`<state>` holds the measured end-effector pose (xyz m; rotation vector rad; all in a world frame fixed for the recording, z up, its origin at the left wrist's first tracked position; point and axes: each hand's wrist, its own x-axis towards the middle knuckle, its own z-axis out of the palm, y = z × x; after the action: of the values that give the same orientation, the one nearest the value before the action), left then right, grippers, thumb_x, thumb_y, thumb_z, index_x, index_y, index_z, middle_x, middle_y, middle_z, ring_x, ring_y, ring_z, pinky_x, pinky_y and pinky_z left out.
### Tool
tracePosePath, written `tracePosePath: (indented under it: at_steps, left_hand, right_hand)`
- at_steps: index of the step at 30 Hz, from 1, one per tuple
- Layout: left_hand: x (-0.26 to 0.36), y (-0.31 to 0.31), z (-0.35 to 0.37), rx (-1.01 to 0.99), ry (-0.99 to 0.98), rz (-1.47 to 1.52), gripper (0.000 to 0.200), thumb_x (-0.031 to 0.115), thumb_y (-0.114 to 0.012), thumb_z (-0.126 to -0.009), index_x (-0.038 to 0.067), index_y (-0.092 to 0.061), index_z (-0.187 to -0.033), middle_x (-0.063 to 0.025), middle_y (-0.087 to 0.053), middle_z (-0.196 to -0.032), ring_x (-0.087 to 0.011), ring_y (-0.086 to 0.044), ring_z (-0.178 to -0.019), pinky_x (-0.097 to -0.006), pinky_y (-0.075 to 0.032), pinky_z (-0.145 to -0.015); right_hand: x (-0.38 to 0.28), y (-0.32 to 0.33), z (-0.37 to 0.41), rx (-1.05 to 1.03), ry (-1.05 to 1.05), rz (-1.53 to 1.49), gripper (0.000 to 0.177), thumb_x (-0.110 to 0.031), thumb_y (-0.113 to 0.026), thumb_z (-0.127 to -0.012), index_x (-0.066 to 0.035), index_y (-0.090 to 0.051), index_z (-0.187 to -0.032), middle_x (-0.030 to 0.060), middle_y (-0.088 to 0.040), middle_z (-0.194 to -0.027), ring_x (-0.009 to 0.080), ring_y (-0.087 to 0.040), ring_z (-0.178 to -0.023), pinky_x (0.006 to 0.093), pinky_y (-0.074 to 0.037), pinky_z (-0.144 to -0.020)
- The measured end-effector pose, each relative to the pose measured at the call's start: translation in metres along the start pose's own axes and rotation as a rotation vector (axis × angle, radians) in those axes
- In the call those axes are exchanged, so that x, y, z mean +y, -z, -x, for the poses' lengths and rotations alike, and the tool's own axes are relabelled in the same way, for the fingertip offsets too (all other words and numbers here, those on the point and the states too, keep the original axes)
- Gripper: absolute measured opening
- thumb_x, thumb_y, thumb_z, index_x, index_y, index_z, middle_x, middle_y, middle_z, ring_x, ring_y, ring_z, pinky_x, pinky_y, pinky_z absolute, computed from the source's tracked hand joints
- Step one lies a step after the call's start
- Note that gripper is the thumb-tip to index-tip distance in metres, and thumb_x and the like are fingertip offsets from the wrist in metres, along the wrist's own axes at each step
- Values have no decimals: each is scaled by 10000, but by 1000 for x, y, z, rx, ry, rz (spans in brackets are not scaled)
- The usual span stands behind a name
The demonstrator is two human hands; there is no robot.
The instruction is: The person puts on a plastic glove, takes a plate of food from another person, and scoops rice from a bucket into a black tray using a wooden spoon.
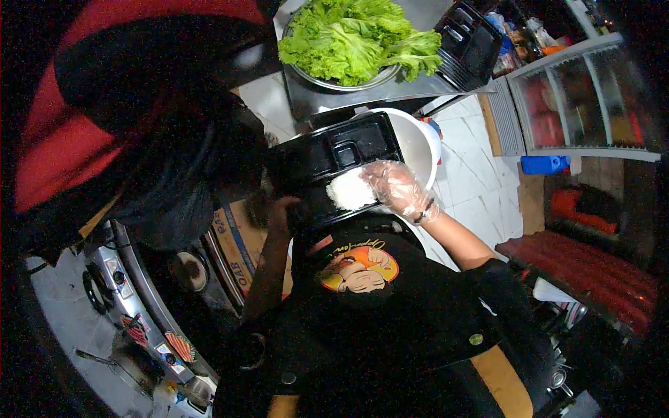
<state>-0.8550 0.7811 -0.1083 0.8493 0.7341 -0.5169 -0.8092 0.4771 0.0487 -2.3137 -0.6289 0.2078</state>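
Observation:
A black plastic food tray with moulded compartments lies in front of my chest. A mound of white rice sits in its near part. My right hand, in a clear plastic glove, is against the right side of the rice with its fingers curled onto it; the fingertips are partly hidden. At the tray's left edge, my bare left hand is dim, its fingers closed around the edge. Beyond the tray and to its right stands a white round tub, partly covered by it.
Green lettuce fills a metal bowl on a steel table. A person in a red and black cap stands close on my left. A gas stove with a pan is lower left; a glass-door cabinet is right.

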Motion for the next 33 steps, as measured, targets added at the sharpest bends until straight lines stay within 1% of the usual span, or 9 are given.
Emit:
tracePosePath:
  at_steps: [5, 15, 17, 18, 19, 21, 29, 32, 33]
  left_hand:
    - [19, -31, 27, 62, -4, -4, 155, 137, -554, -668, 19, -591, -761, -80, -592, -733, -207, -581, -677, -309, -487, -678]
    - [23, -22, 12, 10, -16, -44, 155, 151, -582, -651, 20, -580, -734, -77, -590, -738, -211, -579, -697, -308, -481, -665]
    - [24, -24, 13, 11, -16, -42, 153, 153, -583, -650, 21, -578, -728, -77, -588, -732, -213, -576, -687, -309, -478, -659]
    - [22, -26, 14, 13, -14, -38, 152, 154, -583, -648, 22, -577, -722, -78, -586, -727, -215, -572, -676, -310, -476, -653]
    - [21, -28, 15, 15, -10, -36, 150, 156, -583, -647, 23, -576, -717, -78, -584, -721, -217, -568, -666, -311, -473, -646]
    - [22, -33, 15, 16, -9, -35, 148, 160, -583, -643, 26, -574, -705, -79, -580, -710, -221, -560, -645, -313, -467, -634]
    - [24, -45, 12, 26, -31, -74, 152, 155, -582, -643, 20, -584, -712, -78, -580, -709, -219, -560, -651, -315, -464, -638]
    - [27, -50, 12, 30, -48, -98, 153, 153, -581, -643, 17, -588, -714, -78, -580, -708, -218, -560, -653, -316, -463, -640]
    - [24, -50, 13, 38, -53, -106, 154, 152, -581, -643, 16, -589, -715, -78, -580, -708, -218, -560, -654, -316, -463, -640]
  right_hand:
    - [14, -5, 2, -1, 176, 289, 263, -122, -481, -791, -73, -593, -1024, 104, -591, -1049, 256, -551, -956, 355, -439, -854]
    - [15, 6, 15, 144, 46, -130, 180, -43, -536, -726, -50, -597, -895, 89, -604, -911, 242, -573, -850, 331, -462, -762]
    - [-6, 20, 12, 80, 206, 191, 181, -61, -567, -720, -51, -596, -898, 86, -596, -886, 240, -571, -828, 321, -467, -734]
    - [2, 2, 15, 138, 271, -111, 191, -68, -587, -692, -58, -590, -883, 75, -582, -847, 239, -564, -803, 313, -472, -718]
    - [-8, -15, 16, 77, -93, -883, 196, -52, -572, -678, -64, -586, -873, 78, -582, -861, 245, -561, -832, 322, -473, -737]
    - [-7, -13, 20, -47, 359, 172, 166, -41, -542, -710, -32, -568, -874, 83, -585, -861, 255, -554, -827, 347, -462, -738]
    - [-23, -13, 4, 67, 441, 97, 222, -66, -533, -708, -49, -613, -915, 75, -591, -894, 246, -550, -877, 342, -466, -757]
    - [-7, -33, 5, -223, -52, 7, 246, -102, -534, -725, -93, -619, -956, 62, -590, -921, 229, -556, -896, 331, -470, -764]
    - [-3, -34, 8, -220, -54, 8, 246, -102, -534, -725, -93, -619, -956, 62, -590, -921, 229, -556, -896, 331, -470, -764]
